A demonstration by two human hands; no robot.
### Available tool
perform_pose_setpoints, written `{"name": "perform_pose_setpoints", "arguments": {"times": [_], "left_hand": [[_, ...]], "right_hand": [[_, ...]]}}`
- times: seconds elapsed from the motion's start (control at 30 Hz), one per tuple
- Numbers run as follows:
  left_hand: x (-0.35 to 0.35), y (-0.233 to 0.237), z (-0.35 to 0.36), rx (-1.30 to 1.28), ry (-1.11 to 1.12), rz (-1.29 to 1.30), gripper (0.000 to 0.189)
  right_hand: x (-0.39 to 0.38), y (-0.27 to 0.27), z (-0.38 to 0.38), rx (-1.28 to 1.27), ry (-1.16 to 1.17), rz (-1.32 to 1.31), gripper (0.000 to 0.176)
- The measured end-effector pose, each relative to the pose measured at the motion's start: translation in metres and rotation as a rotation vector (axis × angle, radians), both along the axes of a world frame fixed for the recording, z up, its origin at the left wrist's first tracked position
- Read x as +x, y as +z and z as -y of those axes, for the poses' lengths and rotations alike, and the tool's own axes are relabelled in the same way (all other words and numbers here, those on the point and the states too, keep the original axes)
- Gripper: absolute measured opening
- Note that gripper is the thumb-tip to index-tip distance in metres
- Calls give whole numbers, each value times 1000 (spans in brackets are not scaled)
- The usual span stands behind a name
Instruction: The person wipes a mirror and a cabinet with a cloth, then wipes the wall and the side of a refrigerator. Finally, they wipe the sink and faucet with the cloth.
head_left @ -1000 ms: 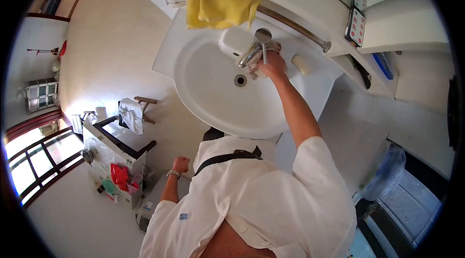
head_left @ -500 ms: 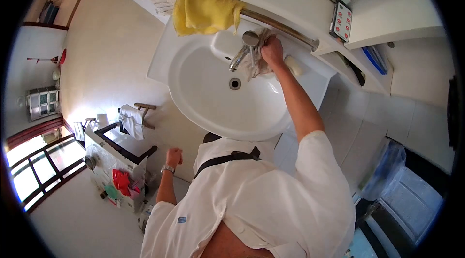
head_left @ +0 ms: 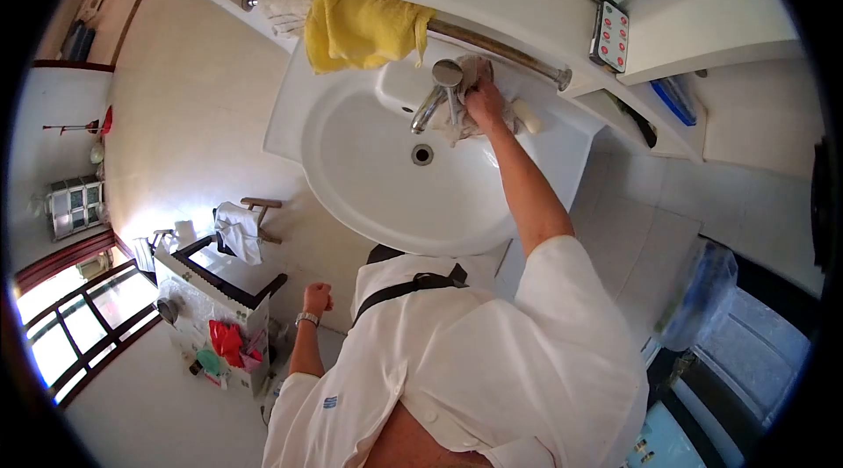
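My right hand (head_left: 485, 106) grips a greyish-pink rag (head_left: 453, 128) beside the chrome faucet (head_left: 430, 104). Part of the rag bunches behind the faucet, and part drapes onto the rim of the white sink (head_left: 351, 196). A pale bar of soap (head_left: 525, 117) lies on the ledge just right of this hand. My left hand (head_left: 317, 298), with a watch at the wrist, hangs at my side away from the sink. Its fingers are curled in, and nothing shows in them.
Above the sink a yellow towel (head_left: 364, 29) and a white towel (head_left: 288, 13) hang on a metal rail (head_left: 500, 49). Shelves (head_left: 702, 38) stand at the upper right. On the left are a table (head_left: 206, 292) with a red bag (head_left: 226, 342) and a cloth-draped chair (head_left: 239, 233).
My right hand has shifted slightly up and left around the back of the faucet, moving the rag with it. The view has tilted a little; my left hand stays at my side.
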State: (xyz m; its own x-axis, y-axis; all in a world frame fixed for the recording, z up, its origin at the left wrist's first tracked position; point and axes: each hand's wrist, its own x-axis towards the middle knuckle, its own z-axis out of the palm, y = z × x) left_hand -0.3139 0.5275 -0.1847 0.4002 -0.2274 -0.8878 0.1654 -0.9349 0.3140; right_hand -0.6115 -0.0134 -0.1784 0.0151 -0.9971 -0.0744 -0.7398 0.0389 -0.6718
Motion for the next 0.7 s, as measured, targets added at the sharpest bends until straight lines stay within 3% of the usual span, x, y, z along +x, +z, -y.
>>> {"name": "perform_pose_setpoints", "arguments": {"times": [0.03,0.1,0.13,0.2,0.23,0.3,0.37,0.47,0.57,0.63,0.7], "left_hand": [[-1,-2,0,-4,9,3,19],[2,-4,3,-4,-24,-25,19],[6,-5,6,-5,-59,-50,20],[9,1,20,-8,-84,-38,20],[8,4,28,-10,-99,-25,21],[15,1,34,-34,-127,-20,21],[17,1,41,-64,-152,-8,22],[12,5,52,-84,-83,12,23],[8,4,55,-119,-97,-19,24],[8,2,48,-139,-110,-31,25],[5,6,48,-118,-133,-29,25]], "right_hand": [[-1,6,-9,-3,0,-4,28],[10,43,-24,142,-182,378,24],[15,48,-24,139,-189,380,24],[22,63,-20,245,-219,1090,24],[22,74,-21,240,-225,1089,24],[25,115,-30,206,-200,1330,22],[25,75,-25,109,-174,1244,23],[21,35,-28,16,-68,694,27],[9,21,-33,8,-3,482,28],[7,8,-28,39,5,581,27],[13,87,-38,365,-348,1136,21]]}}
